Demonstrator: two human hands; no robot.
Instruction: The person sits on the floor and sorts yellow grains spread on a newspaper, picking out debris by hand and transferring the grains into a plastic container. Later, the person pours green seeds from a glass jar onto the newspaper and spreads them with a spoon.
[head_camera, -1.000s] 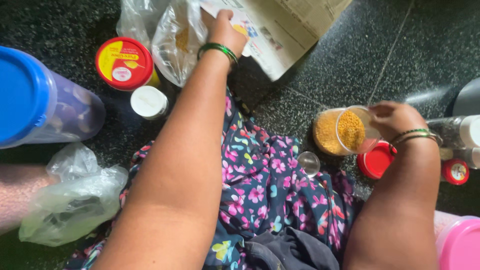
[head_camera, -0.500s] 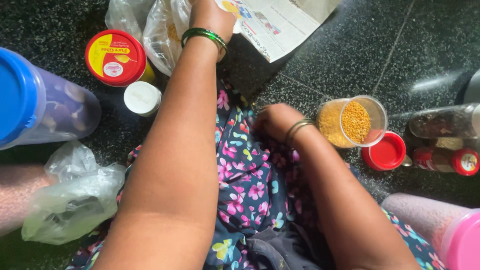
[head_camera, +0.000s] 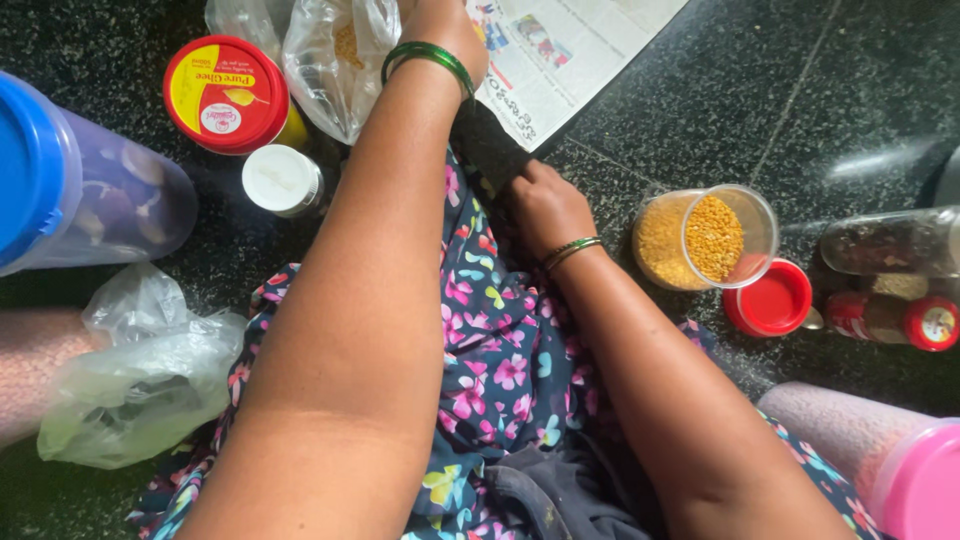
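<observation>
My left hand (head_camera: 445, 28), with a green bangle at the wrist, reaches to the top edge, between a clear plastic bag of yellow lentils (head_camera: 335, 60) and a newspaper (head_camera: 560, 50). Its fingers are cut off by the frame. My right hand (head_camera: 545, 205) rests knuckles-up at the hem of the floral cloth (head_camera: 500, 370) over my lap. Its fingers curl down out of sight. To its right a clear open jar of yellow lentils (head_camera: 705, 240) leans on the dark floor, with its red lid (head_camera: 770, 298) beside it.
At the left are a red-lidded tin (head_camera: 225, 95), a small white-capped jar (head_camera: 282, 180), a big blue-lidded container (head_camera: 70, 175) and a crumpled plastic bag (head_camera: 140, 370). Spice bottles (head_camera: 885, 245) lie at the right, above a pink-lidded jar (head_camera: 890, 460).
My right hand left the lentil jar and swung left onto the floral cloth. My left hand stayed up by the plastic bag and newspaper.
</observation>
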